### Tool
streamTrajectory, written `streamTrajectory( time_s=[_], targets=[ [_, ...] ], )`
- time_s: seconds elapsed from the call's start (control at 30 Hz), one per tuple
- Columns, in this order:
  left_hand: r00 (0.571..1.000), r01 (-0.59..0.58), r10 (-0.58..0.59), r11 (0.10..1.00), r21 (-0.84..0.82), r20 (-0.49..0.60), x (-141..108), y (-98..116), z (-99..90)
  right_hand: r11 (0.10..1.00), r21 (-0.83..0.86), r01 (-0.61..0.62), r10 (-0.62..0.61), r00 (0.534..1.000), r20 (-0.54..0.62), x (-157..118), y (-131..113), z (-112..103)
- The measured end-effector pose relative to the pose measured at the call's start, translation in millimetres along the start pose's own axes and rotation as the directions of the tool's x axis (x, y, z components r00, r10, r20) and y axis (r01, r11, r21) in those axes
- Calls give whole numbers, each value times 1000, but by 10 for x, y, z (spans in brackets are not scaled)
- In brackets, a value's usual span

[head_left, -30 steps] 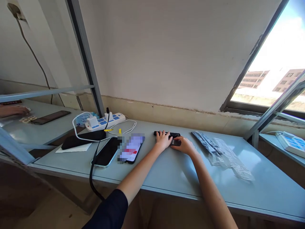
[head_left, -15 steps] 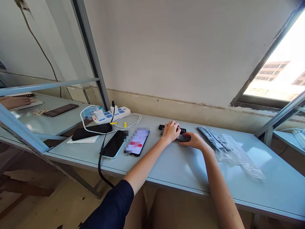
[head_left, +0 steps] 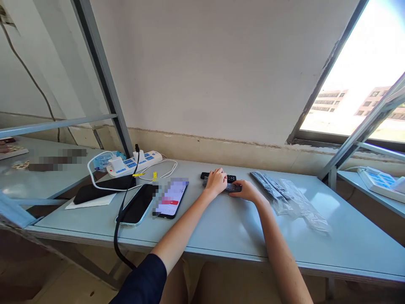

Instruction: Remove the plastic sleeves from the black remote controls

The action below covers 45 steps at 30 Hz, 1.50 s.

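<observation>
Two dark remote controls lie side by side on the pale blue table. The farther black remote (head_left: 230, 178) runs behind my left hand (head_left: 217, 181), which rests with bent fingers over both of them. Nearer to me is the second remote (head_left: 233, 188), its left part under my left hand. My right hand (head_left: 247, 191) has its thumb and fingers closed round the right end of this nearer remote. To the right of my right hand are dark items in clear plastic bags (head_left: 272, 185).
Left of my hands lie a lit phone (head_left: 172, 198), a dark phone (head_left: 137, 204) and a black pouch (head_left: 101, 189) on white paper. Behind them is a white power strip (head_left: 152, 158) with cables. A black cable (head_left: 117, 236) hangs over the front edge. Metal posts stand both sides.
The view has turned to the right, so things sit further left in the picture. Both hands remain at the remotes with little change of their own.
</observation>
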<state>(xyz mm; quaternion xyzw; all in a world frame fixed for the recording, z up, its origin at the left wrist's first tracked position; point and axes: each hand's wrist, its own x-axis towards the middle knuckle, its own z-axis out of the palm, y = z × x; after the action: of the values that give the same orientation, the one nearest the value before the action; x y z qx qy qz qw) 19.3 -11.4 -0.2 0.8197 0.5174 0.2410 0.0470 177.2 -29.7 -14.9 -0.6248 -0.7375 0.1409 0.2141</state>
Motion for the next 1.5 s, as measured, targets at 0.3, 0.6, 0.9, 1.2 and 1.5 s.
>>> streamTrajectory(
  time_s=[0.3,0.6,0.9,1.2,1.5],
  targets=[
    [990,-141,141,988,-55,-19,-62,48,-39,960,198,200,-146,955,-257,39,-56,-38],
    [984,-176,178,968,-181,-1,-36,45,-95,762,578,293,-48,915,-400,9,-114,-117],
    [996,65,-68,996,-58,-51,-22,61,-187,751,656,72,286,861,-421,106,61,-141],
    [994,64,-68,997,-46,-81,-9,34,-181,720,692,-57,429,821,-378,119,147,-116],
    [997,-15,13,1000,-18,-71,2,5,-125,696,712,-96,434,846,-310,102,163,-131]
  ],
)
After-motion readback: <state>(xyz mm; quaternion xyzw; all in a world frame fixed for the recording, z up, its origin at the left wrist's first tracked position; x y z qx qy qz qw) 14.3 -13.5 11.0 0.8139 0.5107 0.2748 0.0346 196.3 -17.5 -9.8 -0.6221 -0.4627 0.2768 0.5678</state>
